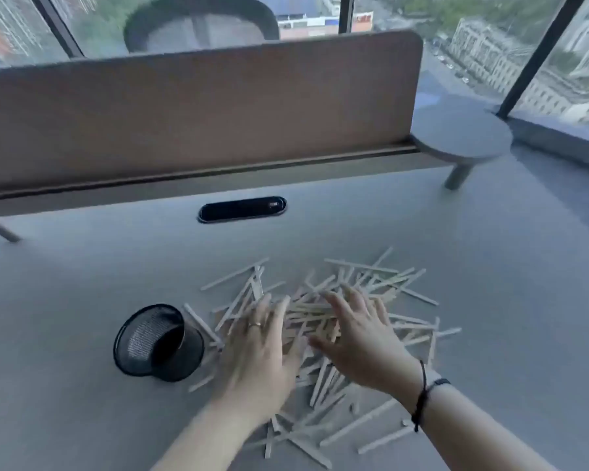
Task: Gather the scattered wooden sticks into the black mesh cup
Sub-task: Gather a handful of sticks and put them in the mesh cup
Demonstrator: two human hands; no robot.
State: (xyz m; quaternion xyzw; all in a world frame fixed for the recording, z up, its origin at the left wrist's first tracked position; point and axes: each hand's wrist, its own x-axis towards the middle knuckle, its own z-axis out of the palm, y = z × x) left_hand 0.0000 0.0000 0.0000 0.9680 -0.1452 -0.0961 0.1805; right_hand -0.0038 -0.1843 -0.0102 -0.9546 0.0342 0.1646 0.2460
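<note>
Several pale wooden sticks [371,283] lie scattered in a loose heap on the grey desk [82,273]. The black mesh cup [159,341] lies on its side just left of the heap, its mouth facing left and toward me. My left hand [262,348] rests flat on the left part of the pile, fingers spread, a ring on one finger. My right hand [357,338] hovers over the middle of the pile, fingers apart, a black cord on its wrist. Neither hand grips a stick.
A brown divider panel [198,113] runs along the desk's far edge, with a black oval cable slot [242,209] in front of it. A small round grey side table [463,137] stands at the right. Windows lie beyond.
</note>
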